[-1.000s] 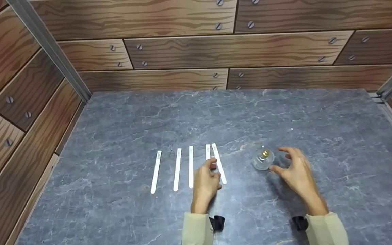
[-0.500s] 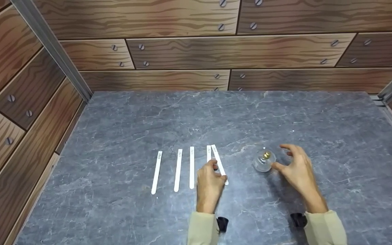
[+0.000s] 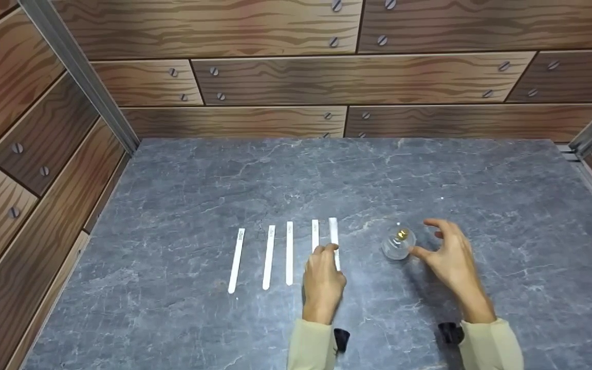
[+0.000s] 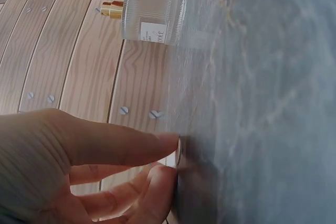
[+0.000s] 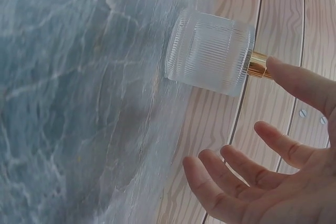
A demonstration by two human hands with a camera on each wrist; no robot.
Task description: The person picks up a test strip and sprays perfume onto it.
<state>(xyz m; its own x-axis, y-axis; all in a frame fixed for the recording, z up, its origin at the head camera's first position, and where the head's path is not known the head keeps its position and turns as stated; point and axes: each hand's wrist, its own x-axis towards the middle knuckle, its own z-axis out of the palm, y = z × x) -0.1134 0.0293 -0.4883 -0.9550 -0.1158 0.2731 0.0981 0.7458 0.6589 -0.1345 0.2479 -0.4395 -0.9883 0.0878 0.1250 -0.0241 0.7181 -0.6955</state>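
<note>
Several white strips lie side by side on the grey stone table [image 3: 275, 169]. My left hand [image 3: 329, 250] rests its fingertips on the near part of the rightmost strip [image 3: 333, 231], which lies parallel to its neighbour [image 3: 315, 232]. In the left wrist view my left fingertips [image 4: 167, 141] press the strip's edge [image 4: 178, 153] against the table. A small ribbed glass bottle [image 3: 398, 243] with a gold sprayer stands to the right. My right hand [image 3: 423, 237] hovers just right of it, fingers spread, thumb close to the glass. The bottle [image 5: 210, 51] and right hand [image 5: 268, 98] look apart.
Three more strips [image 3: 268, 256] lie to the left of my left hand. Wood-patterned walls [image 3: 327, 77] close in the table at the back and both sides. Bare stone stretches behind the strips and to the right of the bottle [image 4: 154, 20].
The rightmost strip has swung from slanted to straight, parallel with the others, under my left fingers. My left hand shifted slightly right. My right hand stayed beside the bottle.
</note>
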